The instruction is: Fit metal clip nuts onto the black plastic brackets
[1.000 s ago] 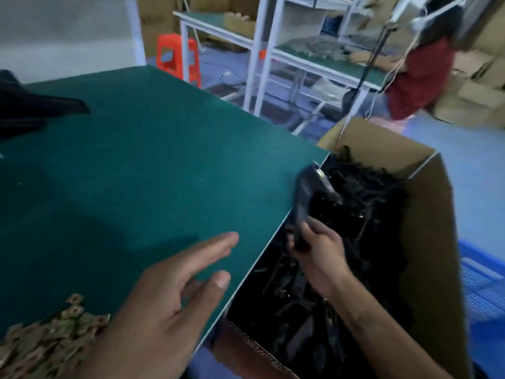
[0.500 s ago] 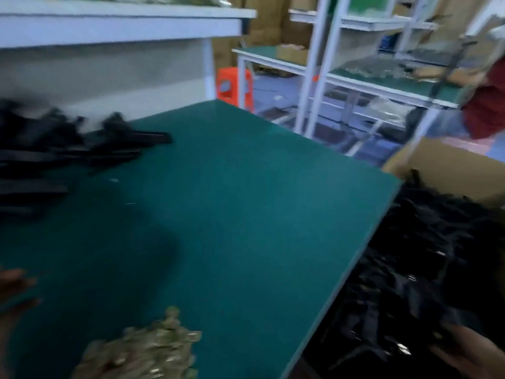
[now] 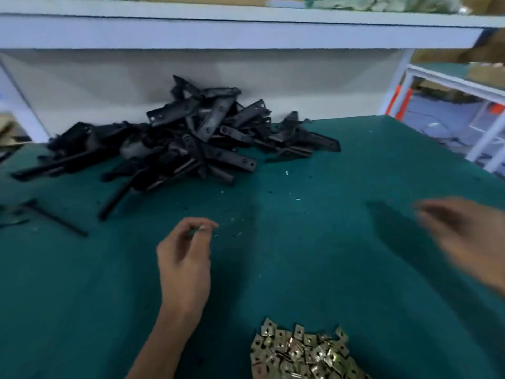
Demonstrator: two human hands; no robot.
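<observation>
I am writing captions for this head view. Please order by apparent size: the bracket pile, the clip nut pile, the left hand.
1. Bracket pile: largest, though farthest away.
2. and 3. Clip nut pile and left hand: they look alike; the nut pile is cut off by the frame edge, so I do not rank them.

Right hand (image 3: 461,242) blurred; its grip seems loose.

I am seeing two bare forearms coming into my view, with no sleeves, gloves, rings, watch or bands showing on them. The left hand (image 3: 183,259) is showing sharply in the lower middle of the frame, its knuckles and short nails plain to read. The right hand (image 3: 464,239) is showing at the right edge as a motion-smeared shape, so I am making out no detail there.
</observation>
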